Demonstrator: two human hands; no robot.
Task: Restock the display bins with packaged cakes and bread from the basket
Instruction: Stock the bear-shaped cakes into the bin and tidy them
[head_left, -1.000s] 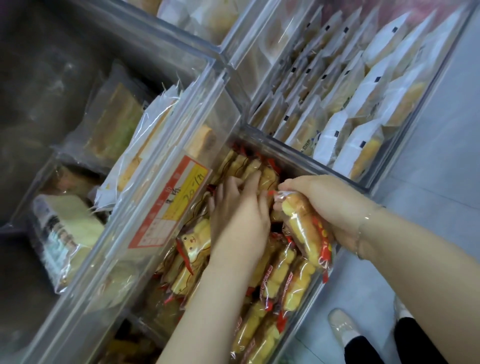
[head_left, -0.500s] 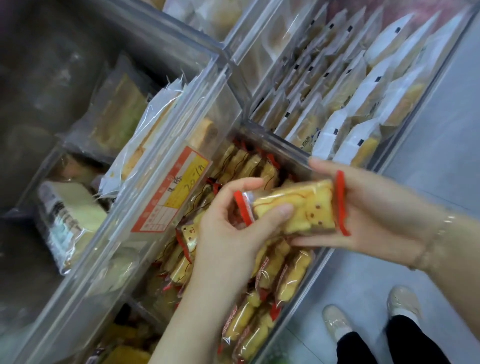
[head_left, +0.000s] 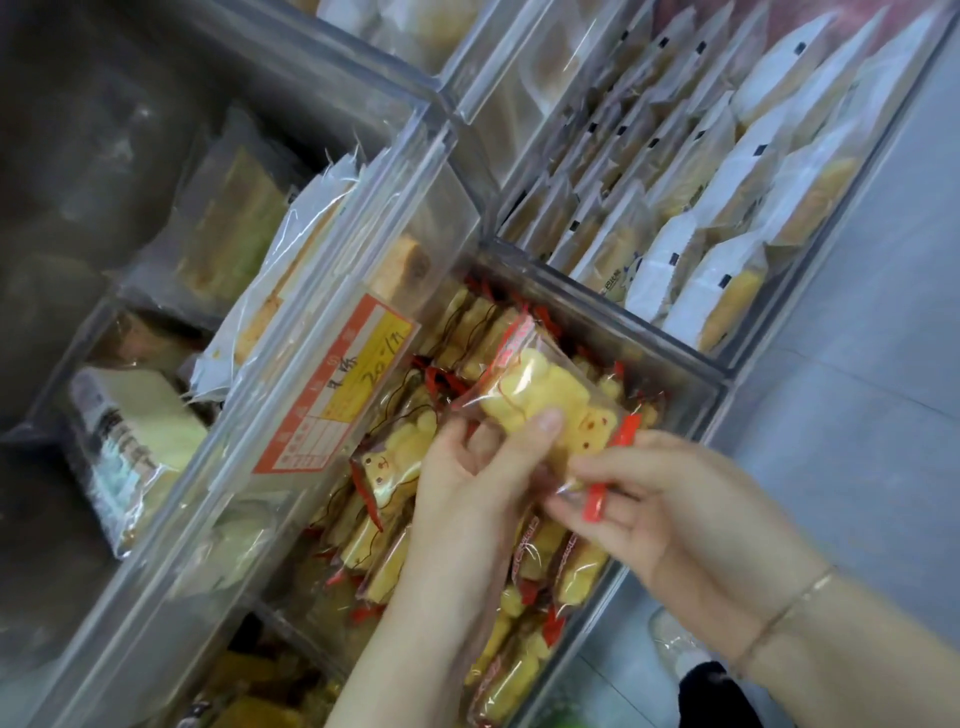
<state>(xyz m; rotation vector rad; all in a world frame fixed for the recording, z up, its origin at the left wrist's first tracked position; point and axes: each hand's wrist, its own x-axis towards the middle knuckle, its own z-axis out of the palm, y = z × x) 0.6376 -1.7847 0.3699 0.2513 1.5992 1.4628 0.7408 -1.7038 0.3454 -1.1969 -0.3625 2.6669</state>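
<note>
Holding one bear-shaped cake packet (head_left: 545, 400) above the bin, the left hand (head_left: 467, 483) pinches its nearer edge, thumb on top and the fingers curled beneath. The right hand (head_left: 670, 514) takes the red-sealed end of the same packet between thumb and fingertips, so both hands share it. The packet hangs tilted, its far end pointing up and away, just over the clear bin (head_left: 691, 410) already crowded with matching bear cakes (head_left: 384, 467) standing on edge in rows. A red and yellow price label (head_left: 337, 384) sits on the bin wall to the left, and further right another bin holds white bread packets (head_left: 722, 218). The basket is not in view. This looks like the placing step: the packet is being lined up before it goes in. Next, it likely needs turning on edge to match its neighbours and sliding into a gap without crushing the soft cake.
</note>
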